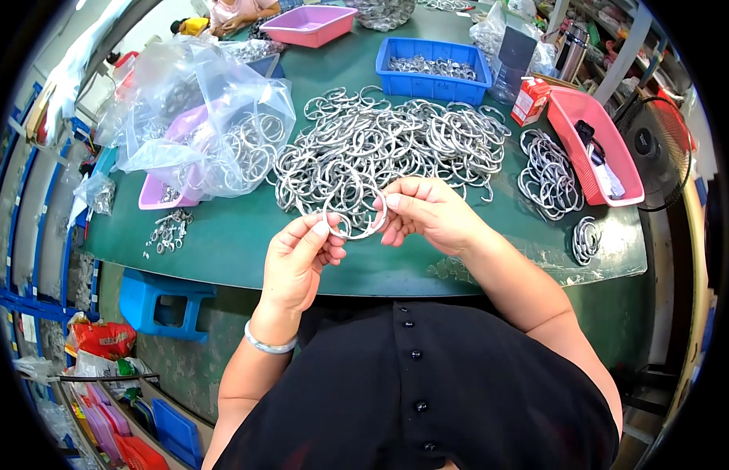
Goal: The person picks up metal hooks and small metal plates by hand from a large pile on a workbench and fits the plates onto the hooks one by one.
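Note:
Between my two hands I hold one silver metal ring, about the size of a bangle, over the near part of the green table. My left hand pinches its left side between thumb and fingers. The thumb and fingers of my right hand close on its right side. Just beyond my fingers spreads a large heap of similar silver rings. A smaller pile of rings lies to the right, with a little bundle of rings nearer the table's right edge.
At left, a clear plastic bag of rings covers part of a purple tray, with small metal pieces beside it. A blue bin stands behind the heap. A pink basket and fan are at right. Another person sits far left.

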Demonstrator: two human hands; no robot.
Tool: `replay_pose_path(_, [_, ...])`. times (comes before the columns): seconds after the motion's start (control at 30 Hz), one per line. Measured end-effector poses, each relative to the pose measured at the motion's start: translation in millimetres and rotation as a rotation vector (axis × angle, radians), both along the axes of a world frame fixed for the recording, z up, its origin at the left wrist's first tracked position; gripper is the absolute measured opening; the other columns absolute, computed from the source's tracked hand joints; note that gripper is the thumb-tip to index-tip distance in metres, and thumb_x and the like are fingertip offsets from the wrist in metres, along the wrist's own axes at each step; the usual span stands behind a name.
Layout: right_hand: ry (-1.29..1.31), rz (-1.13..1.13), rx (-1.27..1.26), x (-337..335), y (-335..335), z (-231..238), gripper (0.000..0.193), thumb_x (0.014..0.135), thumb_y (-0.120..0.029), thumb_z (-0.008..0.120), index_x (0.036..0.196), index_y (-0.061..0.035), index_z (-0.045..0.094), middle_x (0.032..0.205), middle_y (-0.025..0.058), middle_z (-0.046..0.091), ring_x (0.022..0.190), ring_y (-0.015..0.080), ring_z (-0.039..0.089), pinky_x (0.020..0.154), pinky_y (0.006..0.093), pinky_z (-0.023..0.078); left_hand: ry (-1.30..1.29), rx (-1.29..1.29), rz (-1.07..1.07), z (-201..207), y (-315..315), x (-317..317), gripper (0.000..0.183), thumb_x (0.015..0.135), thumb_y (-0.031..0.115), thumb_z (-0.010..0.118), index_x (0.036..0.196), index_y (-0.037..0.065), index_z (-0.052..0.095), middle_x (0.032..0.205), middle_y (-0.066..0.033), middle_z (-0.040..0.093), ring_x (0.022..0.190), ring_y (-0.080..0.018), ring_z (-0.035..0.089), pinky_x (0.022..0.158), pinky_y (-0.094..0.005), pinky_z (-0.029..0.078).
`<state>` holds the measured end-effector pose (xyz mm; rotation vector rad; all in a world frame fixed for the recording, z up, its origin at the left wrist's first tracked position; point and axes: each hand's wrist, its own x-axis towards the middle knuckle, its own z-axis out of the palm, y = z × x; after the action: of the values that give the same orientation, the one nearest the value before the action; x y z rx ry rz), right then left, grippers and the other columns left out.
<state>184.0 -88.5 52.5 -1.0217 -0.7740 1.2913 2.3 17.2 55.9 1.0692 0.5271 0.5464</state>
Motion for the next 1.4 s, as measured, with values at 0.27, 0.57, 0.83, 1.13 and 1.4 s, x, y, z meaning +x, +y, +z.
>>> replay_pose_path(0.27, [-0.007,0.021,-0.056,-1,2,-1,0.018,0.088,-0.016,0.046,0.092,-0.0007,0.055,0.074,0.0084,0.061,0.059,0.0140,0.059,0.053,0.0232,0.047,-0.010,-0.055,-0.011,0,2,-3,0.015,0.086,0.013,0.050,0.091,0.001,0.057,0.071,-0.0047,0.057,0.059,-0.0115,0.053,0.055,-0.0237,0.043])
replay_pose_path(0.57, [-0.057,0.022,0.012,-1,2,-10,0.017,0.087,-0.017,0.050,0.091,-0.0029,0.058,0.073,0.0043,0.061,0.060,0.0098,0.057,0.053,0.0208,0.046,-0.025,0.152,0.041,-2,-1,-4,0.015,0.086,0.010,0.049,0.094,-0.001,0.057,0.074,-0.0054,0.057,0.063,-0.0116,0.054,0.059,-0.0235,0.045])
replay_pose_path(0.83, [-0.161,-0.042,0.061,-3,-1,-11,0.019,0.084,-0.012,0.053,0.099,-0.0021,0.061,0.076,0.0037,0.062,0.063,0.0080,0.057,0.058,0.0206,0.047,-0.053,1.104,0.089,9,-8,-8,0.012,0.080,-0.005,0.051,0.090,-0.005,0.057,0.082,-0.0105,0.057,0.069,-0.0127,0.054,0.060,-0.0220,0.045])
replay_pose_path(1.13, [-0.316,-0.138,0.166,-9,-6,-8,0.019,0.084,-0.008,0.054,0.100,-0.0038,0.061,0.078,0.0038,0.063,0.064,0.0077,0.057,0.060,0.0206,0.048,-0.081,1.254,0.158,13,-11,-10,0.015,0.075,-0.006,0.056,0.090,-0.004,0.059,0.080,-0.0112,0.057,0.062,-0.0132,0.052,0.054,-0.0209,0.041])
replay_pose_path(1.4, [-0.836,-0.290,0.462,-10,-10,-6,0.023,0.079,0.002,0.054,0.100,-0.0033,0.061,0.076,0.0061,0.061,0.065,0.0121,0.058,0.059,0.0222,0.047,-0.083,1.320,0.216,8,-9,-15,0.024,0.071,-0.008,0.060,0.093,-0.001,0.061,0.078,-0.0110,0.058,0.059,-0.0160,0.052,0.052,-0.0223,0.041])
